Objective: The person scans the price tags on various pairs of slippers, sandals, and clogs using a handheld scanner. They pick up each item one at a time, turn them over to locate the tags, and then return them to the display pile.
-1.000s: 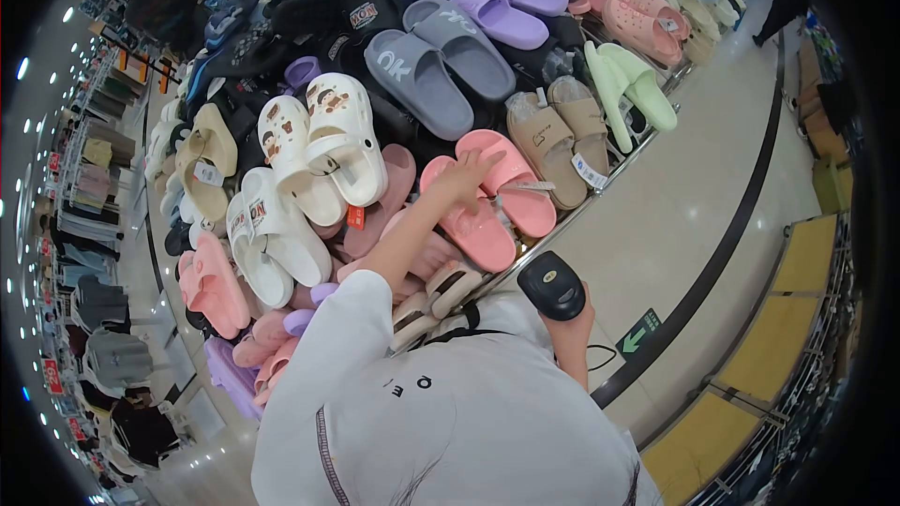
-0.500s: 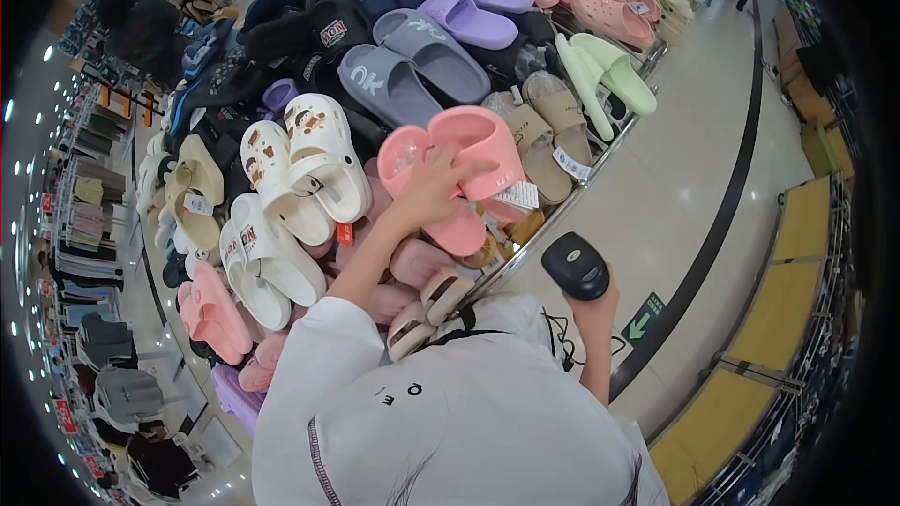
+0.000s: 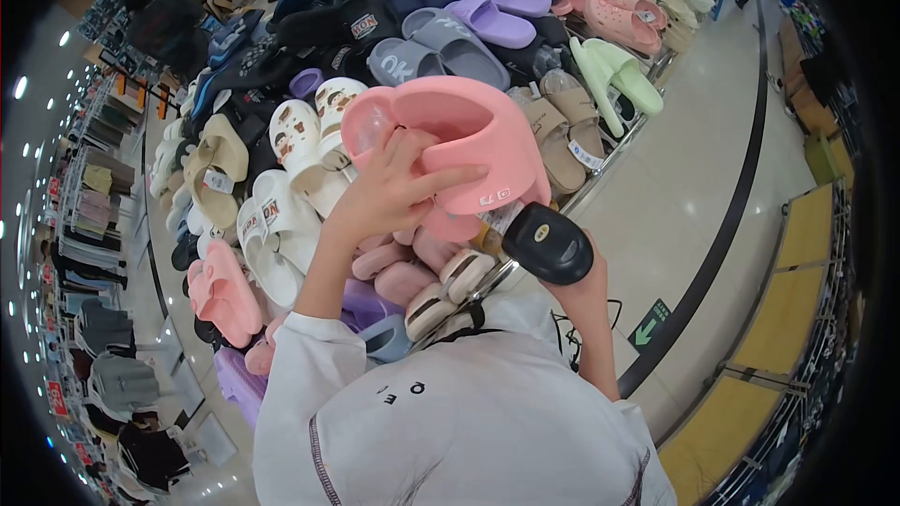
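Observation:
My left hand (image 3: 398, 183) grips a pair of pink slippers (image 3: 459, 145), lifted above the pile, with its fingers across the straps. A white tag (image 3: 502, 218) hangs at the lower edge of the pair. My right hand (image 3: 578, 290) is wrapped round a black handheld scanner (image 3: 548, 244), whose head is at the tag and partly covers it. White clogs with printed figures (image 3: 298, 136) lie left of the pink pair, and grey slides (image 3: 450, 47) lie beyond it.
A heaped display holds many slippers, among them purple slides (image 3: 492, 19), green slides (image 3: 614, 84) and beige slides (image 3: 562, 122). A metal rail (image 3: 619, 150) edges it. On the right are the aisle floor (image 3: 675, 178) and yellow panels (image 3: 787, 305). People stand far off.
My left hand has raised the pink slippers towards the camera. My right hand has brought the scanner left, up to the tag. The view of the display has shifted slightly.

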`<action>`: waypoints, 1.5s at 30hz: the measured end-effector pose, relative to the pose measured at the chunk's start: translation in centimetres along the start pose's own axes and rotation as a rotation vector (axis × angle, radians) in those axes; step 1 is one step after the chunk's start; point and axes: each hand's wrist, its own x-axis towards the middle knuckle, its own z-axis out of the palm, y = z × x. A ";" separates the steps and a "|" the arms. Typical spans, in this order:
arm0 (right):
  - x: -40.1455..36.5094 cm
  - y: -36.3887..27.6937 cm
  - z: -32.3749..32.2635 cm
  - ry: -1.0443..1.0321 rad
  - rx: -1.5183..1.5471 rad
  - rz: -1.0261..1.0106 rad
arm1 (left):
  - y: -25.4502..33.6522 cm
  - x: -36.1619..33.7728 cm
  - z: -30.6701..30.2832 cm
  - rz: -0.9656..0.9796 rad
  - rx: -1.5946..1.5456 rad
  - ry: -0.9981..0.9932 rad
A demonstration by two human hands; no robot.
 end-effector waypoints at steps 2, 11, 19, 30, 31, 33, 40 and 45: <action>-0.5 -0.3 0.8 -0.018 -0.015 -0.001 | 0.3 -1.0 -0.7 0.021 -0.033 0.059; -3.7 -2.3 3.6 -0.104 0.061 -0.056 | 1.5 -5.6 -3.6 0.064 -0.072 0.211; -6.2 -2.9 6.0 -0.145 0.013 -0.061 | 2.2 -8.8 -4.9 0.057 -0.099 0.257; -10.5 1.3 5.4 -0.112 -0.062 0.062 | 2.9 -14.5 -3.7 -0.214 -0.105 0.332; -10.9 1.7 5.1 -0.109 -0.060 0.063 | 2.8 -14.9 -3.4 -0.211 -0.107 0.329; -11.3 2.7 4.3 -0.027 -0.108 0.113 | 2.4 -15.3 -2.6 -0.246 -0.111 0.249; -8.9 5.4 0.6 0.119 -0.078 0.109 | 1.1 -9.6 1.7 -0.251 -0.161 0.229; -4.6 7.9 -3.1 0.087 -0.196 0.117 | -1.0 -3.6 5.2 -0.189 -0.298 0.086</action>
